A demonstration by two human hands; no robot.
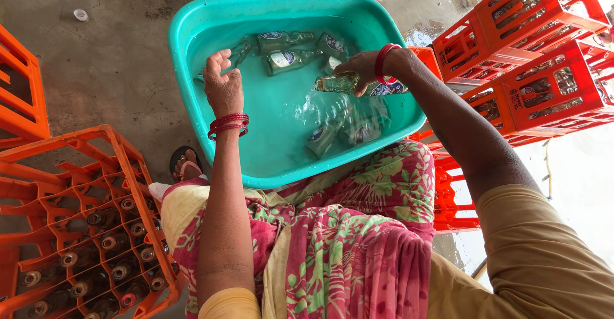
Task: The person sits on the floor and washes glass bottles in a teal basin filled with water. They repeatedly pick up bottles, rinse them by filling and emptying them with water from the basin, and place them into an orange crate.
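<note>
Right hand [363, 70] grips a wet clear glass bottle [358, 85] above the teal plastic tub [192, 50]'s water; left hand [222, 82] hangs loose, holding nothing. Slippery glass could drop onto the submerged bottles [288, 50] and crack.

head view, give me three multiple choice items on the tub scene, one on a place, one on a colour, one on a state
1. Where is the crate of dark bottles?
A. at the person's lower left
B. inside the tub
C. on the person's lap

2. What colour is the tub?
A. red
B. teal
C. white

3. What is the state of the right hand?
A. open and empty on the floor
B. closed round a glass bottle over the water
C. resting on a crate

Answers: 1 A, the orange crate stands on the floor beside the left arm. 2 B, its rim and walls are teal. 3 B, the fingers wrap the bottle, while the left hand is open, holding nothing.
</note>
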